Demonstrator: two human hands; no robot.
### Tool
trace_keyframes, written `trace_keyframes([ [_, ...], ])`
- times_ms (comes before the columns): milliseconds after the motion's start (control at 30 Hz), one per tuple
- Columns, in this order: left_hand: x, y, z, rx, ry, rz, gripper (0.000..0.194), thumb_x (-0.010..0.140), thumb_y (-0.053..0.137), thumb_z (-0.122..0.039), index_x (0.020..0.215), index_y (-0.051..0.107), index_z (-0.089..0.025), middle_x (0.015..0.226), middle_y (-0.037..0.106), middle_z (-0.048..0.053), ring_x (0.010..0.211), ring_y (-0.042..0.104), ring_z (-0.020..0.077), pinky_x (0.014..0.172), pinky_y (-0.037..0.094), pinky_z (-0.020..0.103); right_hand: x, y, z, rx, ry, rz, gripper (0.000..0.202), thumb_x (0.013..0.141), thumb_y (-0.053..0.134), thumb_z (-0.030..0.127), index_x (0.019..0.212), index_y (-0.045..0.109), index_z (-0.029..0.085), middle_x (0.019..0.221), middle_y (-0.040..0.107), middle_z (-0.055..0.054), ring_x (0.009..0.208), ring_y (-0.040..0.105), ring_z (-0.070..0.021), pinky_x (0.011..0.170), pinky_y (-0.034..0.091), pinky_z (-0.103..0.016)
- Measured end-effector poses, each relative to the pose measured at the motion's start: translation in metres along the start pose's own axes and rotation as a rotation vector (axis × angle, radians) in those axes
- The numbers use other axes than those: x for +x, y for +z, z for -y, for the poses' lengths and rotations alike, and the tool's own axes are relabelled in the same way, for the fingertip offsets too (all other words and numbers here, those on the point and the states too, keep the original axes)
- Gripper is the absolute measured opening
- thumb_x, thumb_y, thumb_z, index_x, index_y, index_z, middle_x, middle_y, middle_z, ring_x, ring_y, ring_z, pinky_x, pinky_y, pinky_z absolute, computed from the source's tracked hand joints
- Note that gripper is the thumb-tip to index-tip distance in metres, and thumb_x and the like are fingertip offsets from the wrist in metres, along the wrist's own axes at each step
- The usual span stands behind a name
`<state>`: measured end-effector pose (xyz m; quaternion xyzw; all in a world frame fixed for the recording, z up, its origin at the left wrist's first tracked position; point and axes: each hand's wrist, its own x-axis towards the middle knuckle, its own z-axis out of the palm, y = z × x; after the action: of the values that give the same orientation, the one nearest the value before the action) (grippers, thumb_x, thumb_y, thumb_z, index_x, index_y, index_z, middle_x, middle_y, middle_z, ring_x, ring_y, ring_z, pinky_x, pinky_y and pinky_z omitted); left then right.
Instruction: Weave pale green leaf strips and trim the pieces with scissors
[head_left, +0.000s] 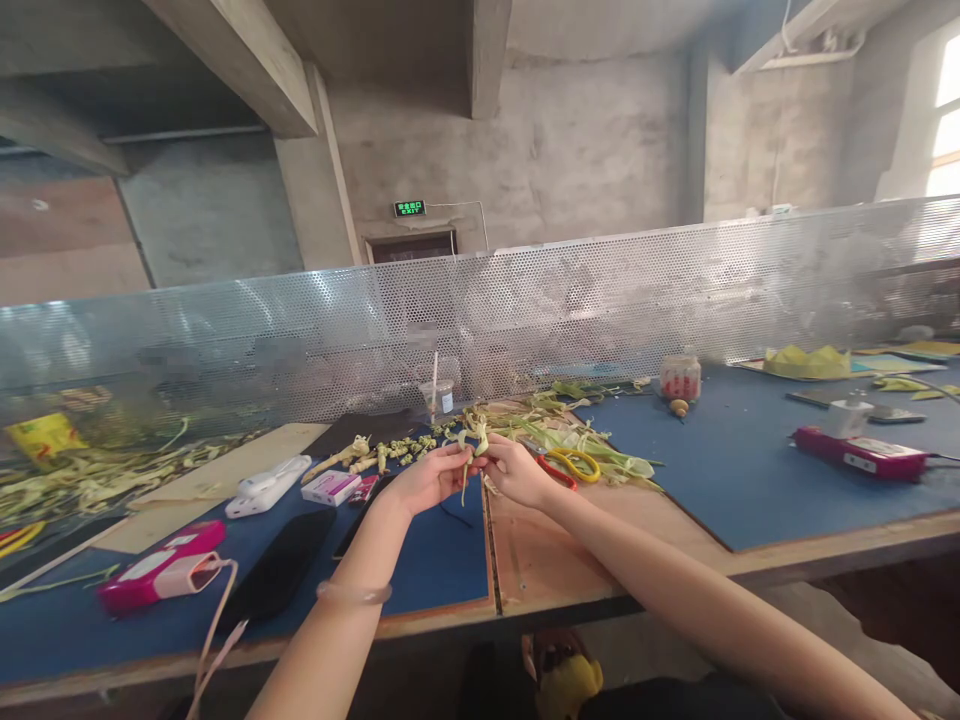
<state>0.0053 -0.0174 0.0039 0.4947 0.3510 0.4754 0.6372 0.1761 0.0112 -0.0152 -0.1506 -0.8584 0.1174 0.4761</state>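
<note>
My left hand (433,480) and my right hand (519,472) meet above the table, fingers pinched on one small piece of pale green husk-like leaf (481,438). A thin strip of it hangs below the fingertips. Right beside my right hand lie scissors with yellow and red handles (576,463), on a heap of pale green leaf strips (596,440). Knotted or braided green pieces (401,452) sit in a row behind my left hand. A bangle circles my left wrist.
A perforated metal screen (525,310) runs along the back. On the left are a pink power strip (161,570), a black phone (281,560), a white device (268,486) and a small box (331,488). A plastic cup (441,400), a jar (681,380) and another pink strip (859,453) stand around.
</note>
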Motion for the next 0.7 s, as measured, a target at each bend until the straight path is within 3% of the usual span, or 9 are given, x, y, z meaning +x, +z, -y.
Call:
trace_keyframes([
  [333, 0.001, 0.000, 0.001, 0.097, 0.088, 0.005, 0.016, 0.066, 0.067, -0.020, 0.081, 0.063, -0.015, 0.087, 0.066, 0.009, 0.077, 0.060, 0.0130, 0.065, 0.040, 0.021, 0.004, 0.000, -0.003, 0.324, 0.174, -0.061, 0.020, 0.075, 0.044, 0.016, 0.072, 0.064, 0.017, 0.083, 0.059, -0.002, 0.082, 0.054, -0.0133, 0.073, 0.042, -0.025],
  [500, 0.002, 0.009, 0.002, 0.339, 0.257, -0.035, 0.019, 0.067, 0.066, -0.028, 0.082, 0.063, -0.016, 0.090, 0.064, 0.006, 0.081, 0.057, 0.0147, 0.066, 0.038, 0.022, 0.005, 0.004, -0.018, 0.545, 0.453, -0.087, 0.017, 0.073, 0.049, 0.024, 0.078, 0.063, 0.016, 0.073, 0.061, -0.001, 0.072, 0.056, -0.0130, 0.069, 0.043, -0.026],
  [567, 0.003, 0.011, 0.002, 0.463, 0.343, -0.070, 0.021, 0.068, 0.064, -0.031, 0.082, 0.063, -0.017, 0.088, 0.064, 0.006, 0.077, 0.056, 0.0144, 0.067, 0.038, 0.023, 0.005, 0.005, -0.025, 0.621, 0.629, -0.167, 0.019, 0.074, 0.049, 0.030, 0.076, 0.061, 0.014, 0.071, 0.061, -0.003, 0.067, 0.056, -0.0134, 0.065, 0.044, -0.027],
  [700, 0.004, 0.012, 0.001, 0.693, 0.466, -0.144, 0.022, 0.071, 0.059, -0.035, 0.084, 0.063, -0.019, 0.090, 0.064, 0.006, 0.078, 0.056, 0.0164, 0.069, 0.039, 0.024, 0.006, 0.003, -0.040, 0.714, 0.881, -0.485, 0.036, 0.080, 0.037, 0.044, 0.076, 0.057, 0.014, 0.070, 0.061, -0.007, 0.056, 0.055, -0.0134, 0.056, 0.044, -0.028],
])
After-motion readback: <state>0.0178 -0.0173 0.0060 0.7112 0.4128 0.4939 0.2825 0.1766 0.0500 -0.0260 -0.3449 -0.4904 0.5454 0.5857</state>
